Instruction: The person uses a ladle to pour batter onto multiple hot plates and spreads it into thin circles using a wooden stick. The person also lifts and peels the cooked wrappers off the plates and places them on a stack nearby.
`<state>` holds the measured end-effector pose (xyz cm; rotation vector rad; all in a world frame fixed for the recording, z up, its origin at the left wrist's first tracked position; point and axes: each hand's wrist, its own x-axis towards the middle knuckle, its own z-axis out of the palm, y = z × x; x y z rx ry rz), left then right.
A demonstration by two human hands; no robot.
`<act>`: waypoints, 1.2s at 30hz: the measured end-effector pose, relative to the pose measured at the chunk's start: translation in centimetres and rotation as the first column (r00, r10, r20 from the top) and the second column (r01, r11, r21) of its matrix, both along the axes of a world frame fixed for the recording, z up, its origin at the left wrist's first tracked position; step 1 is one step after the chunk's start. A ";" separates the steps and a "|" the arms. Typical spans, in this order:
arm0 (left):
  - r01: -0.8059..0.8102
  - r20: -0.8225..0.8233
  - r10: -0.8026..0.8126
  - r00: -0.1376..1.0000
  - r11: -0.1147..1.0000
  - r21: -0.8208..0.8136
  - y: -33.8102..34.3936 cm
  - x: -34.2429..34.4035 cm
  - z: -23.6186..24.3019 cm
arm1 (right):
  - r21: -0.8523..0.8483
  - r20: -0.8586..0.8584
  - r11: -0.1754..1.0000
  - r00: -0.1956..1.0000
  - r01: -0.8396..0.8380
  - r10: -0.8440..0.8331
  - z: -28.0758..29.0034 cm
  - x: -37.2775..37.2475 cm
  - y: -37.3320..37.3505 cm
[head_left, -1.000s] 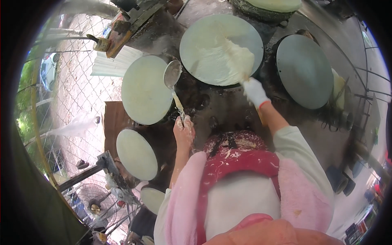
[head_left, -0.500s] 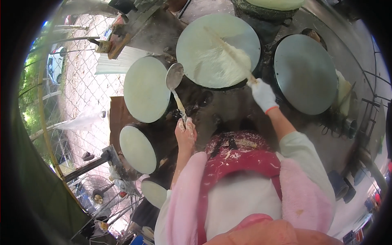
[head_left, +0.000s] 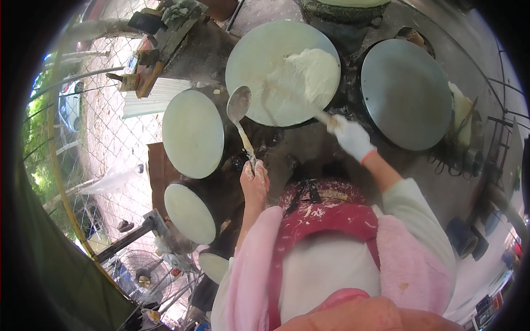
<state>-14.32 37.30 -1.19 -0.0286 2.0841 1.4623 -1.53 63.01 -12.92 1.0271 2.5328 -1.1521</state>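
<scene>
A round griddle (head_left: 248,58) in the far middle carries a pale film and a thicker patch of wet batter (head_left: 313,71) on its right side. My right hand (head_left: 353,139), in a white glove with an orange cuff, is closed round the handle end of a long wooden spreader (head_left: 303,103). The spreader's blade, smeared by motion, slants left over the near half of the griddle. My bare left hand (head_left: 255,179), dusted with batter, grips a metal ladle (head_left: 239,103) by its coated handle. The ladle's bowl is up, by the griddle's near left edge.
Pale-coated griddles stand at left (head_left: 193,134) and nearer left (head_left: 190,213). A bare grey griddle (head_left: 406,95) stands at right, with folded pale sheets (head_left: 459,118) beside it. A fan (head_left: 143,276) and wire fence (head_left: 110,121) are on the left.
The spreader's blade has swung from the griddle's far side toward me, leaving the batter patch beyond it. My right hand still grips it; the left still holds the ladle. The view has shifted slightly.
</scene>
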 end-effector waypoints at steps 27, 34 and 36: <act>0.180 -0.102 -0.174 0.979 0.982 0.051 7.0 -4.0 -0.9 | -0.863 0.010 0.379 0.760 0.335 -0.650 2.3 1.8 2.9; 0.467 -0.121 -0.452 0.884 0.868 0.170 18.0 -16.7 -5.0 | -0.774 0.115 0.477 0.833 0.417 -0.541 3.5 1.0 3.7; 0.503 -0.108 -0.492 0.864 0.842 0.192 20.3 -19.1 -6.5 | -0.734 -0.018 0.555 0.805 0.392 -0.593 2.0 1.8 1.7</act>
